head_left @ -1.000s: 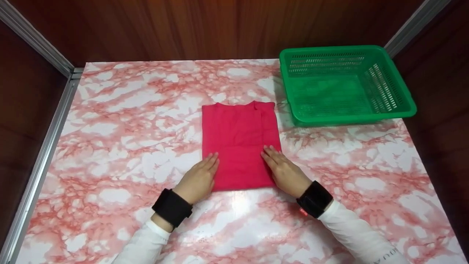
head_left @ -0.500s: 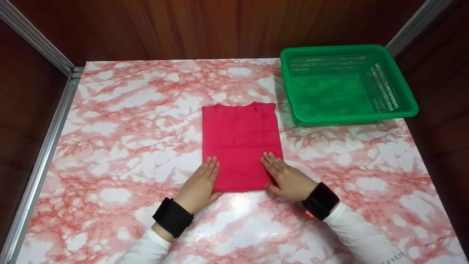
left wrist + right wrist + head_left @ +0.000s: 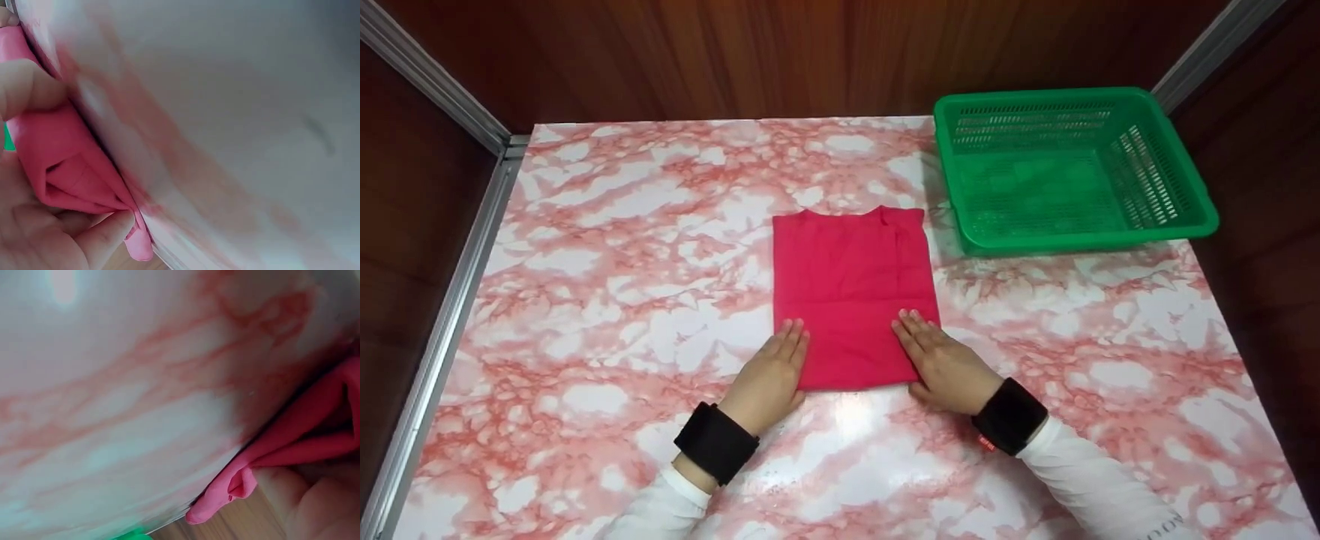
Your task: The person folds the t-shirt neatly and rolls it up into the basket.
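A folded red-pink shirt (image 3: pixel 851 300) lies flat mid-table, its neckline facing the far side. My left hand (image 3: pixel 763 382) rests along its near left edge with fingers straight. On the near right edge lies my right hand (image 3: pixel 952 367), also with straight fingers on the cloth. In the left wrist view the thumb (image 3: pixel 34 87) is by the near end of the shirt's edge, while fingertips touch its folded layers (image 3: pixel 79 169). The right wrist view shows fingers (image 3: pixel 281 492) against the layered shirt edge (image 3: pixel 298 433). Part of each hand is out of view there.
A green plastic basket (image 3: pixel 1076 244) with slotted walls stands at the far right corner of the marbled red-and-white table (image 3: pixel 622 262). Dark wood panels (image 3: pixel 735 60) rise behind the table and at both sides. A metal rail (image 3: pixel 457 300) runs down the left.
Both hands have slid slightly toward the near edge along the shirt's sides since a second ago. The thumbs, spread half a second ago, are now drawn in. The shirt stays in place.
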`<state>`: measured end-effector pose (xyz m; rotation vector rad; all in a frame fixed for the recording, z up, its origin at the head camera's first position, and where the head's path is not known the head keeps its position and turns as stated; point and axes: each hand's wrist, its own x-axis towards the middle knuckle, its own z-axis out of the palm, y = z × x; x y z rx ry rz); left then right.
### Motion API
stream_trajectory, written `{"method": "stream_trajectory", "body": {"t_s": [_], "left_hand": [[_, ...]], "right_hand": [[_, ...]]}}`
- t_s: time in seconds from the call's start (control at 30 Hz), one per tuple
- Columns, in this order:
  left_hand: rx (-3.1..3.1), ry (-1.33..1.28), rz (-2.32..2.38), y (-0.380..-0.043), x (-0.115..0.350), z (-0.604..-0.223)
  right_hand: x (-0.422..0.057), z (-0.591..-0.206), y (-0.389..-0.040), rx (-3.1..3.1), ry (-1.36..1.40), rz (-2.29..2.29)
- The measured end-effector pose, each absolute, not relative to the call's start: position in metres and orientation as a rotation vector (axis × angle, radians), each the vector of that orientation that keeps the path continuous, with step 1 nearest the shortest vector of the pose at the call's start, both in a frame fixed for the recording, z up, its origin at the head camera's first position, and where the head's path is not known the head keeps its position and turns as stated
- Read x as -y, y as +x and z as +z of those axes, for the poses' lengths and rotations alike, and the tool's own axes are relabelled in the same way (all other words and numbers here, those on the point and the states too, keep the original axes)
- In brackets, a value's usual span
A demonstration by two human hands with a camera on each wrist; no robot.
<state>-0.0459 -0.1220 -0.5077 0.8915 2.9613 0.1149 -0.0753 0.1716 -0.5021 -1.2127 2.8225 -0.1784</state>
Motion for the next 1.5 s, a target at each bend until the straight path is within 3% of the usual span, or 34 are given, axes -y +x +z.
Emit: {"method": "stream_trajectory", "body": {"t_s": [0.2,0.67,1.5], "left_hand": [[-3.0,0.909,0.1,-0.046,0.12,-0.507],[-3.047,0.984,-0.16,-0.038,0.119,-0.507],[-3.085,1.046,0.09,0.021,0.114,-0.504]], "right_hand": [[-0.168,-0.509,-0.075,-2.973,-1.351,-0.019],[-0.168,-0.502,-0.073,-2.941,-1.335,-0.072],[-0.179,-0.488,-0.018,-2.836,-1.325,-0.218]]}}
